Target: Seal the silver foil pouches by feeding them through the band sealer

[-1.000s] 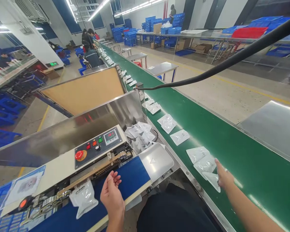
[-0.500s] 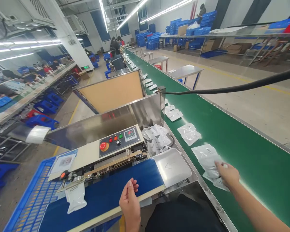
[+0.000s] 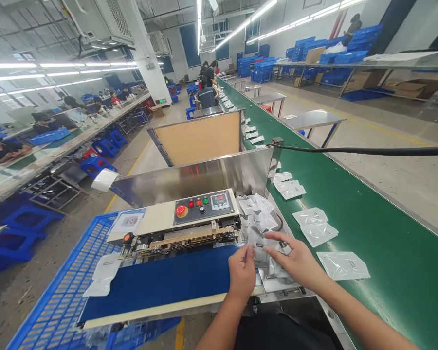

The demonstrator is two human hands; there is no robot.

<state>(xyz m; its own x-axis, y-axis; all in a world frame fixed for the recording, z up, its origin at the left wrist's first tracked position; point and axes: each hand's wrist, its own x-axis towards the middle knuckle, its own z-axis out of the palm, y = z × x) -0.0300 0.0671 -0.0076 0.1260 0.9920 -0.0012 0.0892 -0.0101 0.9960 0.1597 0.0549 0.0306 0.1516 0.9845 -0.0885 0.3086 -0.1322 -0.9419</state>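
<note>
We pinch a pouch (image 3: 255, 238) with our left hand (image 3: 242, 272), right hand (image 3: 298, 261) at its edge, by the blue belt (image 3: 175, 278); more pouches (image 3: 345, 266) lie along the green belt (image 3: 372, 221)!

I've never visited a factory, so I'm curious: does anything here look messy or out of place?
The white pouches heaped beside the control panel look messy: they lie jumbled at various angles, while those on the green belt lie flat. No clear damage or spill stands out.
</note>
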